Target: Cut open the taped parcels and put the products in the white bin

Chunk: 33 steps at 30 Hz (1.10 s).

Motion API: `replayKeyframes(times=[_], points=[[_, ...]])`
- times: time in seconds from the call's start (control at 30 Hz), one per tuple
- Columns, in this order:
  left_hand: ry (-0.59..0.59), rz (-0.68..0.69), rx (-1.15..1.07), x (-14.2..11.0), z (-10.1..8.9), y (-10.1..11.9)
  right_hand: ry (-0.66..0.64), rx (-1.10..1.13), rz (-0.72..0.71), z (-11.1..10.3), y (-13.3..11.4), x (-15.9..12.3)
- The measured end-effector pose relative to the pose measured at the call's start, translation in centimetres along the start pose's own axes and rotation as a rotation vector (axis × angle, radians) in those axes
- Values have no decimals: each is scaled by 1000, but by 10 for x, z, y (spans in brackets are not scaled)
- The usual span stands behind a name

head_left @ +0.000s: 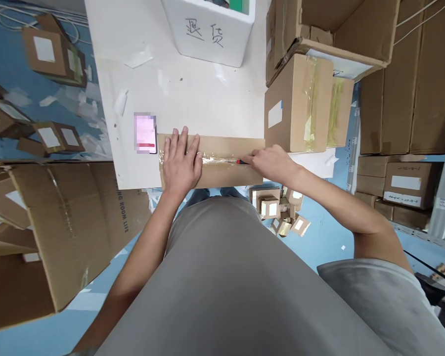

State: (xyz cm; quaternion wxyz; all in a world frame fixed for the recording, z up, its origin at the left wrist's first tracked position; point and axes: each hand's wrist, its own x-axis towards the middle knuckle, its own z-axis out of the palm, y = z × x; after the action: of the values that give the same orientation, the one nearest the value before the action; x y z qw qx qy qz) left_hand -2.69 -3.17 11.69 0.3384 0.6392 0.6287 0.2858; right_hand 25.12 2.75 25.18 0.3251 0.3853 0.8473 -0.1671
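Note:
A long flat cardboard box [226,148] lies at the near edge of the white table [193,94], sealed along its middle with clear tape. My left hand [181,159] rests flat on the box's left part, fingers stretched out. My right hand [270,163] is closed round a small red-tipped tool [240,161], apparently a cutter, whose tip touches the tape seam near the box's right end. A pink-labelled item [145,133] lies on the table just left of the box.
A white foam bin [211,29] with handwritten characters stands at the table's far side. Taped cardboard boxes [300,104] crowd the right edge. A big open carton [59,227] sits at left. Small boxes [278,207] litter the blue floor.

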Motion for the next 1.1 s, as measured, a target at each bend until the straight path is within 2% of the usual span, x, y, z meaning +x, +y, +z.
replayKeyframes(times=[0.17, 0.33, 0.43, 0.7, 0.93, 1.1], points=[[-2, -19, -12, 1, -2, 6, -34, -2, 103, 21, 41, -37], [-30, -30, 78, 1, -4, 8, -47, -21, 140, 32, 61, -58], [-27, -25, 119, 1, -3, 6, -33, -26, 122, 38, 66, -60], [-3, -45, 42, 2, -1, 1, 1, 33, 78, 50, 79, -63], [27, -2, 118, 1, -1, -2, 50, 52, 47, 63, 91, -61], [12, -25, 160, 3, 0, -1, 127, 93, 27, 78, 104, -61]])
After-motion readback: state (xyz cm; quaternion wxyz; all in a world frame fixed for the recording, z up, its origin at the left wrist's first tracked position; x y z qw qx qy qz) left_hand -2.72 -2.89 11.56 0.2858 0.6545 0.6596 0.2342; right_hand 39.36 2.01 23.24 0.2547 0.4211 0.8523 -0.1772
